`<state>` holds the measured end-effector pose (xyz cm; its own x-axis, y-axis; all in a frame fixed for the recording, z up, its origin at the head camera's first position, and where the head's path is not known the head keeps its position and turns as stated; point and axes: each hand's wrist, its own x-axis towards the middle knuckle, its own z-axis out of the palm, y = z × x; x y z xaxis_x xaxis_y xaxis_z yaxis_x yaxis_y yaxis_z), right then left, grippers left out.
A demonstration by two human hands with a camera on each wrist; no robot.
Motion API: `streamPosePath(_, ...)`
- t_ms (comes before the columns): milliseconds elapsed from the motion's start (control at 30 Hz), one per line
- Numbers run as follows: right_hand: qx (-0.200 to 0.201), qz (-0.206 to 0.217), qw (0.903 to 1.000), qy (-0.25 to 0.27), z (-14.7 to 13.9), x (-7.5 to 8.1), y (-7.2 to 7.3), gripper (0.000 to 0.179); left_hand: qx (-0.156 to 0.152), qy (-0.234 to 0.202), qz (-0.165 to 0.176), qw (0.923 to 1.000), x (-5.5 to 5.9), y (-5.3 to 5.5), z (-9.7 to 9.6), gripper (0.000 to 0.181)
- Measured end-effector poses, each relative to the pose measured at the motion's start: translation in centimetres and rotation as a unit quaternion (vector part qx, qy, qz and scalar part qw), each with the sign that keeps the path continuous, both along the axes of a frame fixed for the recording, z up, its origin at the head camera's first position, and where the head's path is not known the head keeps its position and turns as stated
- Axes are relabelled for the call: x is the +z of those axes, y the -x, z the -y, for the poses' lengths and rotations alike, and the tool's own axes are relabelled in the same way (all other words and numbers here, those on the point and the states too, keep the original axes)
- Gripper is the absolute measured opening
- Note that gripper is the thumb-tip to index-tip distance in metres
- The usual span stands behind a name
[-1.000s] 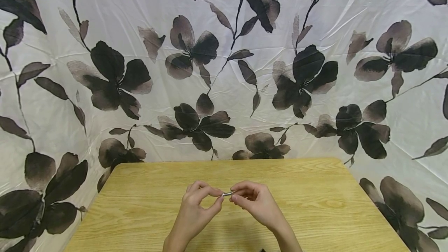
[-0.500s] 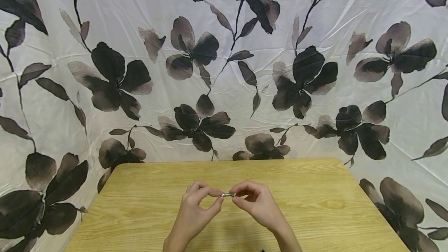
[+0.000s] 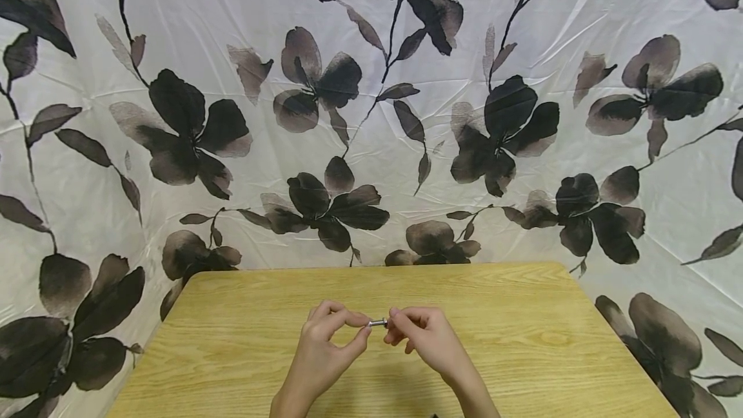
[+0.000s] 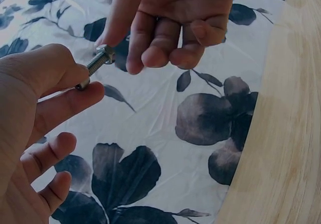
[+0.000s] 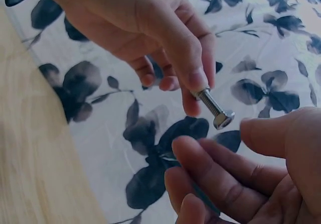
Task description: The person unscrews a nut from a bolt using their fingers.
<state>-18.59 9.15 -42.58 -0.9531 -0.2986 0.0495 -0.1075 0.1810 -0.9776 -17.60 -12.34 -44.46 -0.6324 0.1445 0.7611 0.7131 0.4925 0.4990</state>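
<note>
A silver threaded bolt (image 5: 210,102) is pinched by its one end between the thumb and index finger of my left hand (image 3: 331,344). At its other end sits a hex nut (image 4: 105,53), facing my right hand (image 3: 426,340). In the right wrist view, my right thumb (image 5: 258,136) lies close beside the nut. The other right fingers (image 5: 193,158) are bent below it, spread apart from the thumb. My left middle, ring and little fingers are loosely bent. Both hands are above the wooden table, and the bolt's gripped end is partly hidden by my left fingertips.
The light wooden table (image 3: 244,302) has rounded far corners. Behind it and at both sides hangs a white cloth (image 3: 406,224) with dark flowers. A small dark thing (image 3: 434,415) just shows at the bottom edge of the head view.
My right thumb has moved up and across past the fingertips, and the nut end now shows more. The left hand and the bolt have stayed in place.
</note>
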Motion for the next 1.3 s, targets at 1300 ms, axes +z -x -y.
streamPosePath(1300,0.041,-0.072,0.996,0.033,-0.21,-0.02,-0.24,0.021,0.027,-0.013,0.029,0.9991,0.18,-0.5,-0.1,0.026)
